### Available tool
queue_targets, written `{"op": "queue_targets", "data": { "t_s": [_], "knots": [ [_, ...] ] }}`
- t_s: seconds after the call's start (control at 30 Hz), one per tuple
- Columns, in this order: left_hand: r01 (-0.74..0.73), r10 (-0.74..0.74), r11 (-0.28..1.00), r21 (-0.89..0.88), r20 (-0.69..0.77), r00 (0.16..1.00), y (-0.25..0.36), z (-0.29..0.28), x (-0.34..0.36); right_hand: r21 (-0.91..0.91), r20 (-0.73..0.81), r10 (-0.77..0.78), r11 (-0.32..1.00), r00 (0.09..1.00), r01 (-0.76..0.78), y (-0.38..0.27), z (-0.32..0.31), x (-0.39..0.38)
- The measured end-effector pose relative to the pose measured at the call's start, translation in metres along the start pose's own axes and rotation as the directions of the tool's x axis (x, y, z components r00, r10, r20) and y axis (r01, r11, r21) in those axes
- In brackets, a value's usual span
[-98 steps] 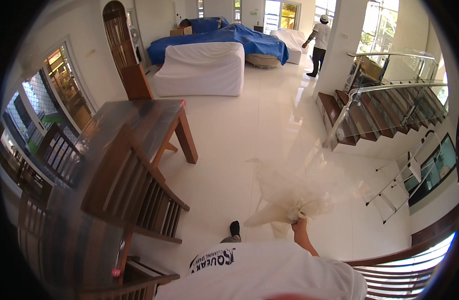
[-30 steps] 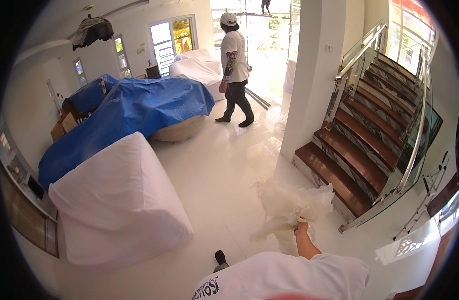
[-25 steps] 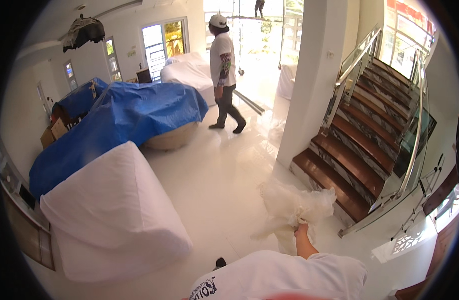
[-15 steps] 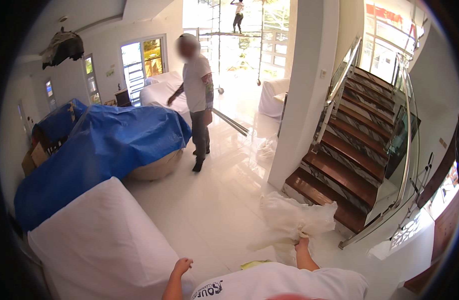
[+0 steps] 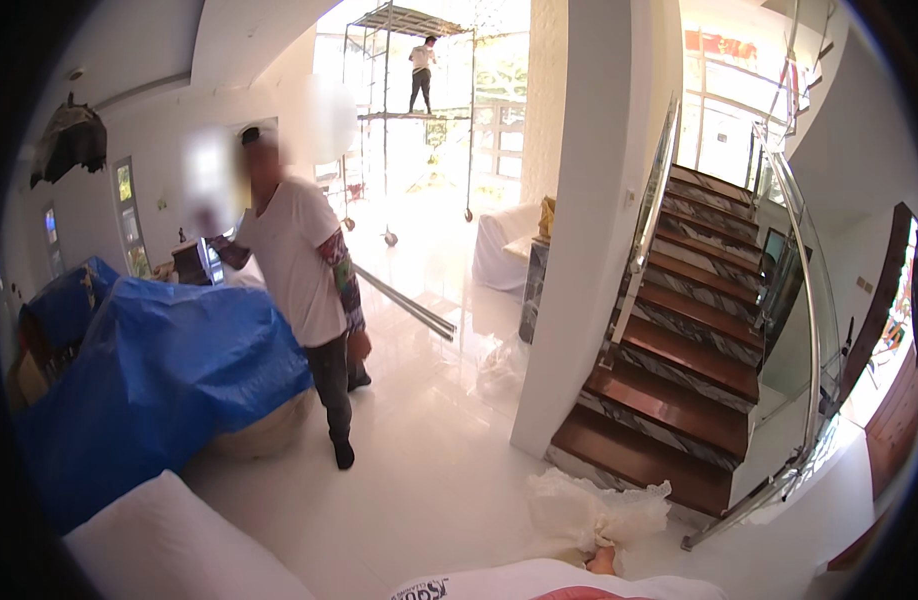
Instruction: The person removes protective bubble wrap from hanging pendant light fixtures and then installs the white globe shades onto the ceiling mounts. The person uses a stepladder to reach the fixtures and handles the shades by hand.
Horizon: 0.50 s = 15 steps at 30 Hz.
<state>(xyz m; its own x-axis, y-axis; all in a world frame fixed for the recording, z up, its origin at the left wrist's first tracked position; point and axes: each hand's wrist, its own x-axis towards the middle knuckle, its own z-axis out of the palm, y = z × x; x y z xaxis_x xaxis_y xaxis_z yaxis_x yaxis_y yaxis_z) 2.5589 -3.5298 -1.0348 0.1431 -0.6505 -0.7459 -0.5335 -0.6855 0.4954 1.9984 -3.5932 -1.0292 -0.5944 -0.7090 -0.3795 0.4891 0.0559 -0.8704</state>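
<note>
Low in the picture, my right hand (image 5: 601, 560) is closed on a bunched, translucent plastic sheet (image 5: 569, 508). The crumpled sheet spreads out beyond my fingers, over the glossy floor by the bottom stair. My left hand is out of sight. At the lower left, a white cloth cover (image 5: 184, 545) drapes a bulky piece of furniture.
A person (image 5: 299, 260) in a white shirt stands beside furniture under a blue tarp (image 5: 194, 350). Brown stairs (image 5: 669, 375) with glass railings rise at right, past a white pillar (image 5: 579, 200). Long metal bars (image 5: 409, 302) lie on the floor. Another person stands on a wheeled scaffold (image 5: 419, 116).
My view has tilted upward, and my left hand has dropped out of it. My right hand still grips the plastic sheet. The nearby person has come closer and raised an arm.
</note>
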Motion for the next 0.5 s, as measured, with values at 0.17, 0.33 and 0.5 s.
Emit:
{"op": "queue_targets", "data": {
  "t_s": [0.17,0.33,0.5],
  "knots": [
    [0.058,-0.059,0.998,-0.028,-0.043,0.997,0.034,-0.056,0.035,0.123,-0.127,0.098,0.989,0.987,-0.082,0.01,0.064,0.065],
    [0.035,-0.036,0.999,-0.019,-0.046,0.998,0.091,-0.113,0.115,0.032,-0.381,0.026,0.999,0.924,-0.015,0.02,0.131,0.114],
    [-0.02,0.019,0.996,0.089,0.015,1.0,0.172,-0.175,0.227,0.076,-0.439,-0.016,0.996,0.898,0.055,0.015,0.196,0.135]
  ]
}}
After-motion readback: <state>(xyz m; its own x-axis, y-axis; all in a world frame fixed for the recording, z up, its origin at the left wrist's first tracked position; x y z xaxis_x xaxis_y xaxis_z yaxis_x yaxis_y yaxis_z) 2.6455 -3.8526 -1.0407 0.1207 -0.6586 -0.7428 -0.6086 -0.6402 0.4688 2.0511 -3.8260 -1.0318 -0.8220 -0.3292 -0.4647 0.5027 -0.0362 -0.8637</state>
